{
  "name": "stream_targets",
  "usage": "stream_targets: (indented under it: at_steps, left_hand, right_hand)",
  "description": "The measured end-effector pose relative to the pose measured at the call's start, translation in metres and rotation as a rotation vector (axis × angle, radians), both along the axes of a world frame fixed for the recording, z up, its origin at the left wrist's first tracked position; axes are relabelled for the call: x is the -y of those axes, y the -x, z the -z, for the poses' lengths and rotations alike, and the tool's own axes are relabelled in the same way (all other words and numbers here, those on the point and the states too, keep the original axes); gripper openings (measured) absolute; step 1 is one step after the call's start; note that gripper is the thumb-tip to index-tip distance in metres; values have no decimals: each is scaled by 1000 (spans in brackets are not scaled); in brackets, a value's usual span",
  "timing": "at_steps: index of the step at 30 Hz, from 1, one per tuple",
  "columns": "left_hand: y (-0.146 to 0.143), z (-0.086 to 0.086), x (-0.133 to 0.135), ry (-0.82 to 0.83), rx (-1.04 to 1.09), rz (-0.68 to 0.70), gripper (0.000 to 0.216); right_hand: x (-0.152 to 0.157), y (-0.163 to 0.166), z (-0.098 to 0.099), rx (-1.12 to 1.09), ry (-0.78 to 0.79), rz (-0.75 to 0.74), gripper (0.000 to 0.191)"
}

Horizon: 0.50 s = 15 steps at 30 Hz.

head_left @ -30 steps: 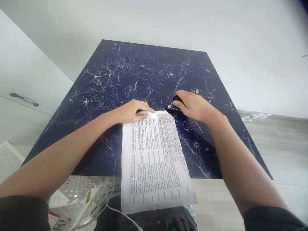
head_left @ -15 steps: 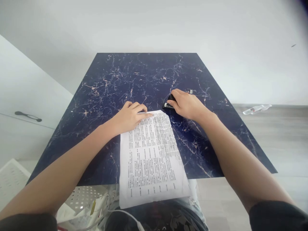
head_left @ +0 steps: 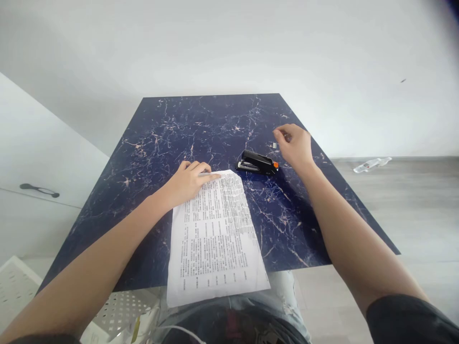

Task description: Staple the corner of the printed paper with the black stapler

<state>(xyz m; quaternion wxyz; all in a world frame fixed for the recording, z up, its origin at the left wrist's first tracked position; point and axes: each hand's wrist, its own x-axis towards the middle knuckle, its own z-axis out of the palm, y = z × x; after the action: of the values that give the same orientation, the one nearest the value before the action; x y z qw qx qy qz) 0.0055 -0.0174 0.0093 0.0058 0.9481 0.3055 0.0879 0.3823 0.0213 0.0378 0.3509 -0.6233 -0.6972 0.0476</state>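
Note:
My left hand (head_left: 190,182) grips the top left edge of a printed paper (head_left: 215,239), one finger lying along the print and the others curled beyond the edge. The paper's upper right corner looks folded or cut, and its lower end hangs over the table's near edge. To the right of the paper, a black stapler (head_left: 258,162) with an orange rear end lies on the table, touched by neither hand. Beyond it my right hand (head_left: 294,145) is closed, thumb and fingertips together; whether anything is between them is hidden. A small silvery piece (head_left: 274,145), perhaps staples, lies beside these fingers.
The dark blue marbled table (head_left: 201,124) stands against a white wall. At left is a white cabinet with a dark handle (head_left: 39,190). White perforated baskets (head_left: 120,308) and a cable are below. A clear plastic package (head_left: 372,165) lies on the floor at right.
My right hand has let go of the stapler and moved right and away, beside the small silvery piece. The stapler stays on the table. My left hand still holds the paper; the view has shifted slightly.

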Motion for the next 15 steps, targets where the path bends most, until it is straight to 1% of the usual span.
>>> stream_targets:
  at_steps: [1,3,5,6,8,10,12,15]
  left_hand:
    - [1,1,-1,-6,4,-2,65]
    - [1,2,-2,-17,1,-5,66]
    - [2,3,-2,-24,-5,-7,66]
    - [2,3,-2,-26,-4,-10,66]
    - [3,3,-3,-29,3,-20,64]
    - [4,3,-5,-35,9,-30,64]
    - [5,3,-6,-45,8,-49,63]
    - [3,1,-3,-39,-5,-81,60]
  right_hand:
    - [4,6,-4,-33,-1,-77,50]
    - [12,19,-12,-47,52,-282,52]
    - [19,29,-18,25,147,-470,52]
    - [21,33,-20,76,196,-530,51]
    - [24,35,-22,160,278,-574,42]
    - [25,32,-24,210,354,-593,28]
    - [25,26,-28,246,456,-655,18]
    - [26,19,-33,268,642,-785,17]
